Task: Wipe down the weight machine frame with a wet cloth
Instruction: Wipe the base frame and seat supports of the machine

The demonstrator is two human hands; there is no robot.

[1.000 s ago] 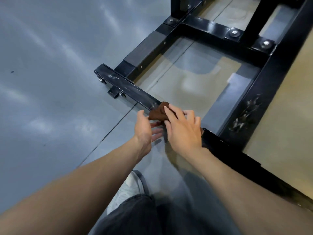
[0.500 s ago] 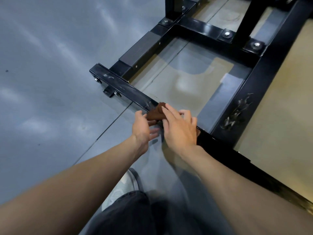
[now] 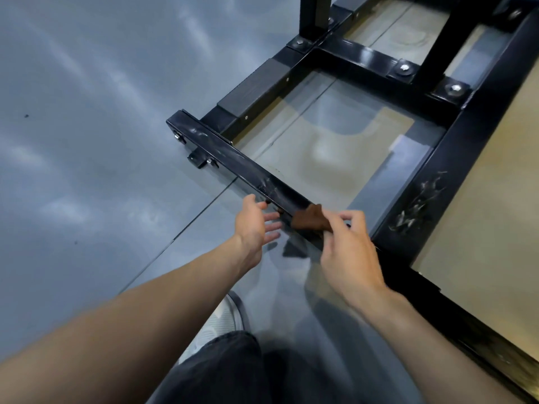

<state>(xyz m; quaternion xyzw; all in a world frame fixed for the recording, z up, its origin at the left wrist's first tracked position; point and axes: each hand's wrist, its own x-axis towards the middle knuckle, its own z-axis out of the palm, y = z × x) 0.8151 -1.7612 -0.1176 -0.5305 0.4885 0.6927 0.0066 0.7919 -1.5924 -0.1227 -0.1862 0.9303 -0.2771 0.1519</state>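
The black steel frame (image 3: 233, 158) of the weight machine lies low on the floor, its front bar running from upper left to lower right. A small brown cloth (image 3: 310, 218) sits on that bar. My right hand (image 3: 347, 252) pinches the cloth between thumb and fingers. My left hand (image 3: 253, 225) hovers just left of the cloth beside the bar, fingers spread and relaxed, holding nothing.
Cross bars with bolted plates (image 3: 404, 68) and upright posts (image 3: 315, 13) rise at the top. A scuffed side rail (image 3: 420, 205) runs along the right. Grey glossy floor (image 3: 87, 170) spreads to the left. My shoe (image 3: 215, 322) and dark trouser leg (image 3: 227, 371) are below.
My right hand has lifted off the cloth's top and shifted right, now pinching it. My left hand has let go of the cloth and opened. The camera moved closer.
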